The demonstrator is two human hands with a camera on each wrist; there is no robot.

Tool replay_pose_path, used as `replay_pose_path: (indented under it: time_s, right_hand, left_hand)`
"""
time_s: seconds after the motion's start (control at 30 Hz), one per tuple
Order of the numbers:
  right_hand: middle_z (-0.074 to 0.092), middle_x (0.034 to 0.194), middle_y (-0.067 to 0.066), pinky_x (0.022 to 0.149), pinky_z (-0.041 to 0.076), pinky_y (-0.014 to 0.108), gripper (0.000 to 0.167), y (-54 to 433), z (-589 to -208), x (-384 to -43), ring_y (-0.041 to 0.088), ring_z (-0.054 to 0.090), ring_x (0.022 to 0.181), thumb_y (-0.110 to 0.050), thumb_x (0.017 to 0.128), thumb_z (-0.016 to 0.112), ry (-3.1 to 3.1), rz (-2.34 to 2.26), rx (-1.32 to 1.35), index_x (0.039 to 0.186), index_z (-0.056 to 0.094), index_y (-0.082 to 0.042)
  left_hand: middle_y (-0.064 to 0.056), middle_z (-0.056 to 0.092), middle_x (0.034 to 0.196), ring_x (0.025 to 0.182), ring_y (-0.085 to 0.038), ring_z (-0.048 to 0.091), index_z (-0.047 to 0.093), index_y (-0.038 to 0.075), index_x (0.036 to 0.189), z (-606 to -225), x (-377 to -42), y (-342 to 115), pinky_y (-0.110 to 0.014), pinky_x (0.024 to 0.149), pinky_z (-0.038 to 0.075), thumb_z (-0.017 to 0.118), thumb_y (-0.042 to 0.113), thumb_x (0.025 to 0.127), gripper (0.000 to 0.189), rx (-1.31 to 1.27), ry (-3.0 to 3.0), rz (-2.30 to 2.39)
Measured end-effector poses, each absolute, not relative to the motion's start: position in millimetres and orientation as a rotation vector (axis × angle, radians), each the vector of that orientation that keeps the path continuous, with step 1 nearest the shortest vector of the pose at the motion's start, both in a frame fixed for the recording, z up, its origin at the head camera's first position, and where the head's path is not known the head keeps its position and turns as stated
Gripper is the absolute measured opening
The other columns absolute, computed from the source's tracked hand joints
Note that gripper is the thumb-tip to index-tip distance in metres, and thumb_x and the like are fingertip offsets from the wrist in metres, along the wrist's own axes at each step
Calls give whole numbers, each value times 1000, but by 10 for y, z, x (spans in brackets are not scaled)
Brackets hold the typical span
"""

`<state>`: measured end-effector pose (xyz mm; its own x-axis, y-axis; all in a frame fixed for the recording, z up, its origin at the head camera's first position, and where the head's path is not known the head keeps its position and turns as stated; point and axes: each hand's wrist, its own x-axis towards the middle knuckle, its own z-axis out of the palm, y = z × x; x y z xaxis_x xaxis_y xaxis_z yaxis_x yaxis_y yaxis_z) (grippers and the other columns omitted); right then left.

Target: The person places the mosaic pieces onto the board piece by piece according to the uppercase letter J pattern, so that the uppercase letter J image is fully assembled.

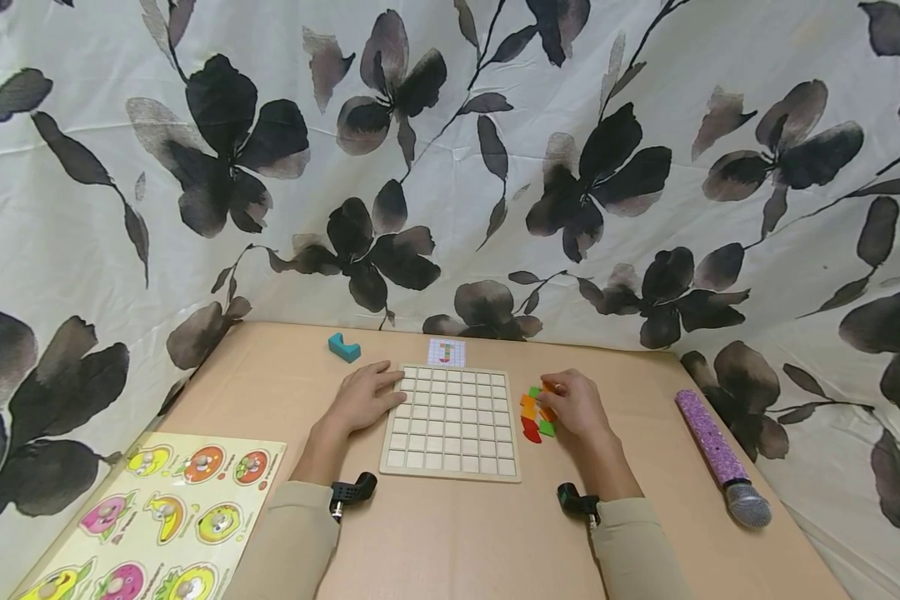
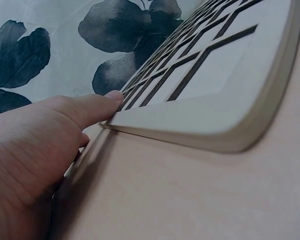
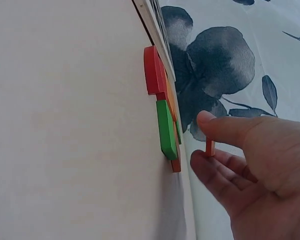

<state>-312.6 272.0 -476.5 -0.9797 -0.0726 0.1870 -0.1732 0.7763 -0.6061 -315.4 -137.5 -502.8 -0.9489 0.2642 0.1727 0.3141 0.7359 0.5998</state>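
Note:
A white gridded board (image 1: 450, 423) with a pale wooden rim lies flat on the table. My left hand (image 1: 365, 396) rests at its left edge, fingers extended; in the left wrist view the thumb (image 2: 97, 107) touches the rim. To the board's right, my right hand (image 1: 576, 403) pinches a small orange block (image 3: 210, 147) between thumb and fingers, raised off the table in the right wrist view. Beneath and beside that hand sits a cluster of flat blocks: a red one (image 1: 531, 430), a green one (image 1: 547, 428) and orange ones (image 1: 528, 407), partly covered by the fingers.
Behind the board lies a small pattern card (image 1: 447, 352). A teal block (image 1: 343, 347) is at the back left. A fruit puzzle board (image 1: 187, 500) occupies the front left, and a glittery purple microphone (image 1: 720, 454) the right side. Floral cloth (image 1: 487, 167) hangs behind the table.

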Motion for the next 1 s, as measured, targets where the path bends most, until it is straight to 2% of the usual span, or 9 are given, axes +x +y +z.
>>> replay_pose_path:
  time_s: [0.27,0.43,0.73,1.0]
  right_hand:
    - [65,128,19,95,58,46,38,2610,-4650,-3120,36,66,112,-8,97,72,-2779,1046,233,134,69,-1]
    - [67,131,17,91,60,44,38,2457,-4604,-3117,35,67,110,-9,97,73,-2787,1079,260,134,68,0]
    - [72,121,16,94,59,46,34,2180,-4598,-3140,32,71,106,-6,94,76,-2735,1106,371,126,72,1]
    - [75,118,10,90,59,44,26,1939,-4528,-3161,28,70,102,-4,95,74,-2723,1075,410,120,77,-6]
  left_hand:
    - [-20,41,163,153,-44,33,62,13,146,-5005,-3162,-1388,-64,123,20,67,36,101,51,-475,-2851,-1017]
    - [-21,41,163,153,-45,32,61,12,147,-5007,-3177,-1411,-65,122,20,66,36,101,51,-478,-2848,-1015]
    - [-22,41,163,153,-46,33,61,11,146,-5019,-3176,-1427,-65,122,20,67,35,101,52,-468,-2844,-1022]
    - [-22,42,162,152,-46,34,63,11,145,-5013,-3166,-1377,-66,122,21,68,34,100,50,-490,-2830,-1045]
